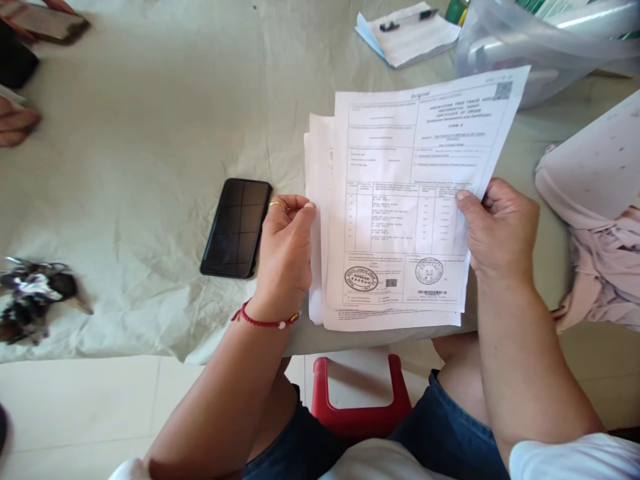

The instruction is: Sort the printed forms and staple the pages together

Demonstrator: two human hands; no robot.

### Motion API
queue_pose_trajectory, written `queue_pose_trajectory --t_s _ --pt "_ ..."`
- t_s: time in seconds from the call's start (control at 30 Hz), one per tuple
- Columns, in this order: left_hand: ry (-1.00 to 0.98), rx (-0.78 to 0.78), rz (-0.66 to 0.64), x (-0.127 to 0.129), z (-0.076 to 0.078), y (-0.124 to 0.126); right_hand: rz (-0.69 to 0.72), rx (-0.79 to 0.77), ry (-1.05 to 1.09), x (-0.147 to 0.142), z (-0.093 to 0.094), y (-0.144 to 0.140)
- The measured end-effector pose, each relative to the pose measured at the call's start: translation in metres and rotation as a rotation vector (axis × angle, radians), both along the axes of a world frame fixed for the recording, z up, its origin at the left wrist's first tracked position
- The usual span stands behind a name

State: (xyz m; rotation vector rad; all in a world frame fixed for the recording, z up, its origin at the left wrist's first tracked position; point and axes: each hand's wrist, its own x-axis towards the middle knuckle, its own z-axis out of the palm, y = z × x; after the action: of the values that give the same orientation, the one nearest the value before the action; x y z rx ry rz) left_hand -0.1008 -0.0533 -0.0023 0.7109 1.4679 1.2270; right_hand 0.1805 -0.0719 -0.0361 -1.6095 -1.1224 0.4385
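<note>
I hold a stack of printed paper forms (400, 200) over the near edge of a table covered with a pale cloth (150, 167). The top sheet carries tables, two round stamps and a QR code. My left hand (285, 250), with a ring and a red string bracelet at the wrist, pinches the stack's left edge. My right hand (500, 230) grips the right edge, thumb on the top sheet. A black phone (236, 228) lies face up on the cloth just left of my left hand.
A bunch of keys (35, 297) lies at the left edge. Another person's hand (17, 123) rests at far left near a second phone (45, 20). A notepad with a pen (407, 33) and a clear plastic bag (545, 47) sit at the back right. Pink cloth (600, 220) lies right; a red stool (357, 400) stands below.
</note>
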Motion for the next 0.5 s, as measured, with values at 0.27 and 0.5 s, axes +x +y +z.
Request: queue_pose_trajectory --t_s 0.27,0.5 --pt "0.009 0.001 -0.01 -0.0027 0.0009 0.0 -0.029 0.015 0.015 -0.006 0.0015 0.0021" --pt "0.022 -0.004 -0.043 -0.0069 -0.0024 -0.0019 -0.035 0.013 0.007 -0.0091 0.0026 0.0023"
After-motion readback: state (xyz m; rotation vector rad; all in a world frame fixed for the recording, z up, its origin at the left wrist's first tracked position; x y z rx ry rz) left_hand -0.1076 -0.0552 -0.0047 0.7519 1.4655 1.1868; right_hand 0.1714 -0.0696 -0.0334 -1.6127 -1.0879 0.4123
